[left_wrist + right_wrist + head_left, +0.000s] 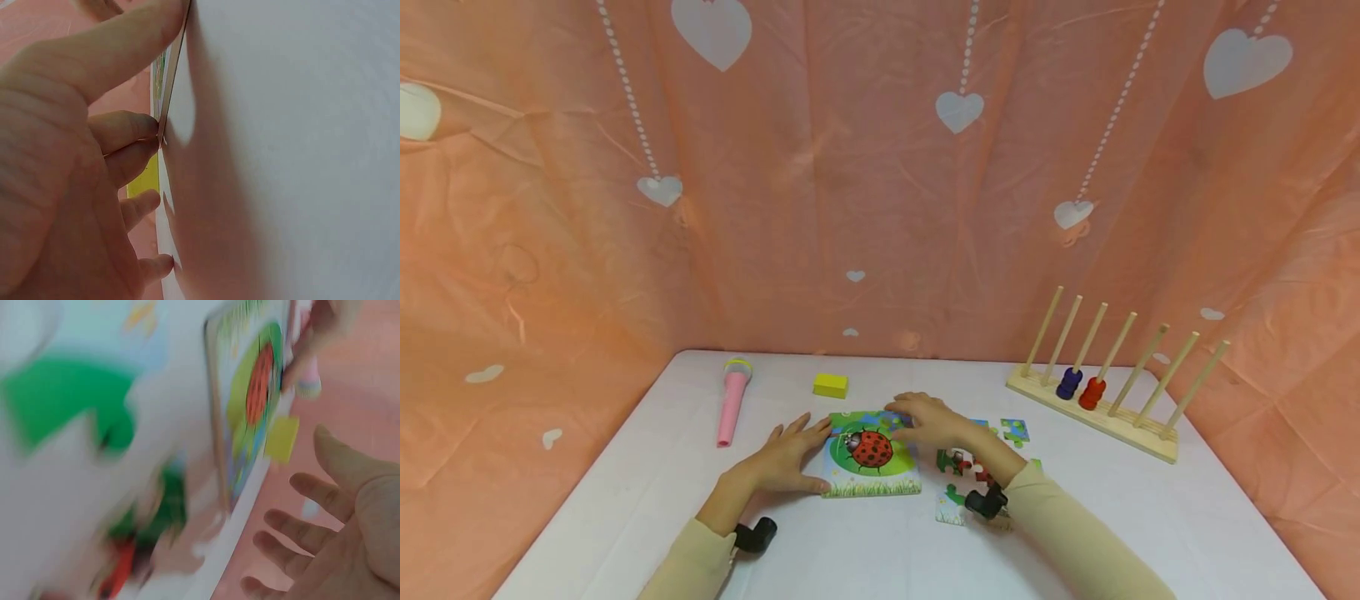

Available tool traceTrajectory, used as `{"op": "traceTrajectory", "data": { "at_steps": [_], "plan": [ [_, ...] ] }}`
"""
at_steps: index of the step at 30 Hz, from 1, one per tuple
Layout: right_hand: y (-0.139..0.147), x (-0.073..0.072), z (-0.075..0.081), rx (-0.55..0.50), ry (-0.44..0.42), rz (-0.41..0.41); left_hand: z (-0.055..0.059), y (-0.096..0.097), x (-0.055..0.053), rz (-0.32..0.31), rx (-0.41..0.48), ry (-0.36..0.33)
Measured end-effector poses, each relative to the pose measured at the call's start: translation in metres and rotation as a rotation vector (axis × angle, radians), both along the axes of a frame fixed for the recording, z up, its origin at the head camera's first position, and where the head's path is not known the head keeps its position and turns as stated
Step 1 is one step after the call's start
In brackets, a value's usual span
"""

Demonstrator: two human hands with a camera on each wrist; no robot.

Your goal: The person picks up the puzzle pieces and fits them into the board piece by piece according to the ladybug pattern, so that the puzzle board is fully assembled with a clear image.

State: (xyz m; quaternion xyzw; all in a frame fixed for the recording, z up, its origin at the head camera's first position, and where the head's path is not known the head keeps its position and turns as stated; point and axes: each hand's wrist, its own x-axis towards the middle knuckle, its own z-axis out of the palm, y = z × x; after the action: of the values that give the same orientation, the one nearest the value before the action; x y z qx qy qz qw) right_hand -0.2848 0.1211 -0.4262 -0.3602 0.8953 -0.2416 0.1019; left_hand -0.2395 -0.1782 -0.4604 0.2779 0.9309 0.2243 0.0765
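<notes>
A ladybug puzzle board [871, 457] lies on the white table in front of me. My left hand [786, 458] is at its left side, thumb by the lower left corner and fingertips at the upper left edge. The left wrist view shows this thumb and two fingers [128, 134] touching the board's edge [172, 81]. Over the board's upper right corner is my right hand [931, 421]. In the right wrist view its fingers [312, 534] are spread and hold nothing. Loose puzzle pieces [951, 510] lie right of the board, partly hidden by the right forearm.
Behind the board sits a yellow block [831, 386]. A pink toy microphone [733, 404] lies to the left. At the back right stands a wooden peg rack [1093, 412] with blue and red beads. Another puzzle piece [1015, 430] lies beyond the right forearm.
</notes>
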Motion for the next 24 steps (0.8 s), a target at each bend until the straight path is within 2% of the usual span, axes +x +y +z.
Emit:
{"op": "traceTrajectory", "data": {
  "at_steps": [6,12,18,24],
  "plan": [
    [0.056,-0.007,0.002,-0.148,-0.081,-0.054,0.000,0.001,-0.001,-0.001,-0.001,0.008],
    [0.097,-0.006,-0.001,-0.153,-0.091,-0.130,0.001,0.002,-0.002,-0.008,-0.002,0.024],
    [0.118,0.001,-0.003,-0.152,-0.078,-0.157,-0.002,0.001,-0.006,-0.025,-0.003,0.047],
    [0.121,0.001,-0.008,-0.127,-0.020,-0.157,-0.003,-0.001,-0.005,-0.023,0.010,0.032]
  ]
}}
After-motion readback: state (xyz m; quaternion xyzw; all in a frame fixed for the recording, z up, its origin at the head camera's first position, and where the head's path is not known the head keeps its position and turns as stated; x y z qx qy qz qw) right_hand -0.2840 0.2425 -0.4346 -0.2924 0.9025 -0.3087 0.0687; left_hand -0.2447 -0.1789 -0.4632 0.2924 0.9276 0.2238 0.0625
